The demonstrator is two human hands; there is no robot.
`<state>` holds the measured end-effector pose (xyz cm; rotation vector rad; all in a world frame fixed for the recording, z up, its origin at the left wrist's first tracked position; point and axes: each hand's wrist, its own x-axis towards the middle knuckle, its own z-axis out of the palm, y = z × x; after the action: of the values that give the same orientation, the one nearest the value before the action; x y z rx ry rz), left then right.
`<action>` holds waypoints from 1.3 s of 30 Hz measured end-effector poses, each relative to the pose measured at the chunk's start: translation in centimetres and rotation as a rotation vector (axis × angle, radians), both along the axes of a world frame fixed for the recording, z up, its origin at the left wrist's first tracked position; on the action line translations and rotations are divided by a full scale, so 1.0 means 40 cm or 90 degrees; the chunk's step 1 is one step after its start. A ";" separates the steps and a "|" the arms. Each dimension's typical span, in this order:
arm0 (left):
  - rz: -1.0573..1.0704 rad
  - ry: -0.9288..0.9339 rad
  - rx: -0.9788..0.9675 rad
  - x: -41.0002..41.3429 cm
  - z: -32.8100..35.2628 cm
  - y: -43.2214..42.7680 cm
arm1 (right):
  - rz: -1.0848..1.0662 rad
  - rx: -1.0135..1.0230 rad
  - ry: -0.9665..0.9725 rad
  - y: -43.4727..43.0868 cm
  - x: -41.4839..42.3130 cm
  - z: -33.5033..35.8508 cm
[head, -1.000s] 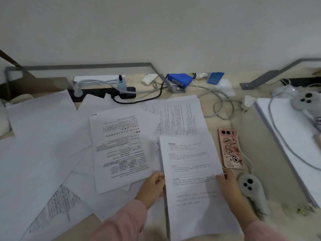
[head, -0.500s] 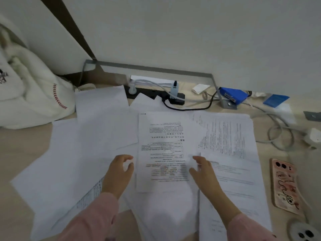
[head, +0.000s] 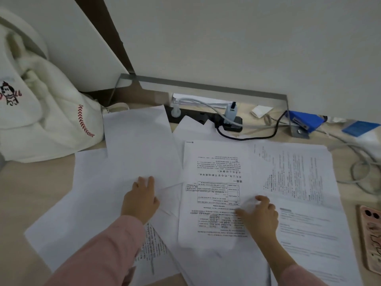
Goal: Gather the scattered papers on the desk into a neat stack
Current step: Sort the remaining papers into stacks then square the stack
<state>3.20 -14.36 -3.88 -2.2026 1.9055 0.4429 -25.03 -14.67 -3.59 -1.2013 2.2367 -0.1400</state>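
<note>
My left hand (head: 141, 200) is shifting toward the desk's (head: 31, 193) left edge, fingers flat on a blank sheet (head: 140, 149); my right hand (head: 260, 216) is pinching the printed sheet (head: 214, 182). I am judging the gathering barely begun.

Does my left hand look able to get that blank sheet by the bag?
Likely yes: the left hand rests on the blank sheet's near edge; nothing lies on it, and the bag sits beside it.

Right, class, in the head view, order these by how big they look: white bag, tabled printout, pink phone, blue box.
1. white bag, though cut by the frame.
2. tabled printout.
3. pink phone, partly out of frame and nearer the camera, so unsure against
4. blue box.
</note>
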 end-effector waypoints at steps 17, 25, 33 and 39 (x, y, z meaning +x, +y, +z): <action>0.220 0.542 -0.052 0.026 0.170 -0.003 | -0.126 -0.237 -0.342 0.050 -0.027 0.112; 0.389 1.103 -0.042 0.075 0.334 0.086 | -0.215 -0.221 -0.526 0.042 -0.037 0.211; 0.570 0.783 -0.053 0.182 0.192 0.202 | -0.213 -0.191 -0.558 0.033 -0.099 0.188; 0.521 0.631 0.016 0.198 0.131 0.260 | -0.014 -0.029 -0.408 0.058 -0.066 0.196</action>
<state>11.11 -3.94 1.37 -2.9475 1.0503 1.9448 -27.68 -12.36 4.26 -0.9754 1.6885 -0.5091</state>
